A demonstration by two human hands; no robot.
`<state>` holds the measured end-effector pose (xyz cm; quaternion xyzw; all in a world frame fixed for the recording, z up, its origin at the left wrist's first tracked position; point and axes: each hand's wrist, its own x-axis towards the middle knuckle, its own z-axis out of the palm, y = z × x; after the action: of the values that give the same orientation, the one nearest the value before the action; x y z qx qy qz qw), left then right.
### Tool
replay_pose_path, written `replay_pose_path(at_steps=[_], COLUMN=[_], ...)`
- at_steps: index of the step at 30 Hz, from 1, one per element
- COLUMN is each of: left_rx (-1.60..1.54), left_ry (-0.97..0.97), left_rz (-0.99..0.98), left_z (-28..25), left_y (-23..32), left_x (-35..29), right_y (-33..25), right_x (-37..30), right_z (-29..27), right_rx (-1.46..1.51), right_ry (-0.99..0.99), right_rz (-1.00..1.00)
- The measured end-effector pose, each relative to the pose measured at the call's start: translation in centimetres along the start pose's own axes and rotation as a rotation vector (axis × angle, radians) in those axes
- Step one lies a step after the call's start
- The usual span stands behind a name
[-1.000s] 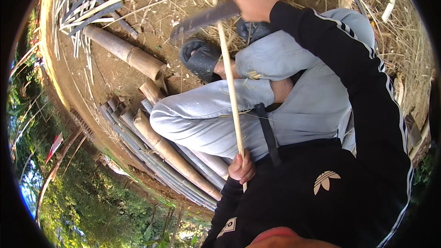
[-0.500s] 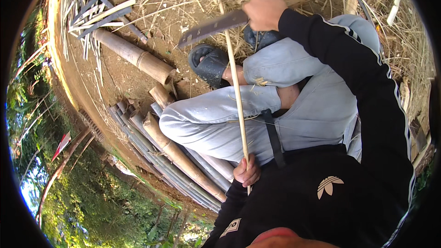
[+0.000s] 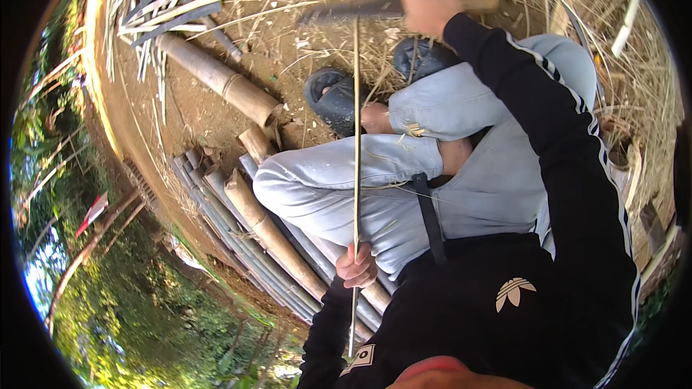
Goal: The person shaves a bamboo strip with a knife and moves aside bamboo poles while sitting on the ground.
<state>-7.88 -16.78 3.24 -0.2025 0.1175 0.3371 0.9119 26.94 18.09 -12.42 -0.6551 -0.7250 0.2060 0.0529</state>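
My left hand (image 3: 356, 265) is closed around a long, thin bamboo strip (image 3: 357, 166) near my left hip. The strip runs away from me over my bent leg, and its near end sticks out below my fist. My right hand (image 3: 432, 11) grips a machete (image 3: 346, 11) with a dark blade and a wooden handle. Motion blurs the blade. It lies crosswise at the strip's far part; whether the edge touches the strip, I cannot tell. Beneath them are my feet in dark slippers (image 3: 335, 99).
Left of my legs lie several bamboo poles (image 3: 270, 238) side by side. A thick bamboo section (image 3: 220, 81) rests on the dirt, with a heap of split strips (image 3: 169, 11) beyond it. Pale shavings (image 3: 627, 50) litter the ground at right.
The strip has swung left and straightened, and more of it now sticks out below my left hand, which moved left. The machete has shifted farther away, its blade now nearly level.
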Motion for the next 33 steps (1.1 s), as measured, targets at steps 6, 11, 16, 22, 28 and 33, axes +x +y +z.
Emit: replay_pose_path(at_steps=[6, 11, 16, 22, 28, 33], left_rx=[-0.050, -0.074, -0.149, -0.095, -0.079, 0.408], left_ry=[-0.015, -0.011, -0.066, -0.004, 0.004, 0.592], left_rz=[0.018, 0.043, 0.058, 0.060, 0.132, 0.050], left_z=[0.3, 1.3, 1.2, 1.4, 0.7, 5.1], left_y=[-0.9, -3.3, -5.9, -6.2, -7.1, -7.3], left_x=[-0.5, -1.5, -2.1, -3.4, -2.3, -1.1], right_y=[-1.8, 0.2, -1.1, 0.2, -2.9, -3.1], right_x=[-1.8, -0.8, -2.4, -0.9, -3.9, -4.1], right_z=[-1.5, 0.0, -1.5, -0.1, -1.7, -2.9], right_rx=[-0.063, -0.035, -0.091, -0.078, -0.006, -0.011], right_ry=[0.002, 0.019, -0.088, 0.031, -0.132, -0.098], right_rz=[-0.122, -0.019, -0.157, -0.003, -0.158, -0.182])
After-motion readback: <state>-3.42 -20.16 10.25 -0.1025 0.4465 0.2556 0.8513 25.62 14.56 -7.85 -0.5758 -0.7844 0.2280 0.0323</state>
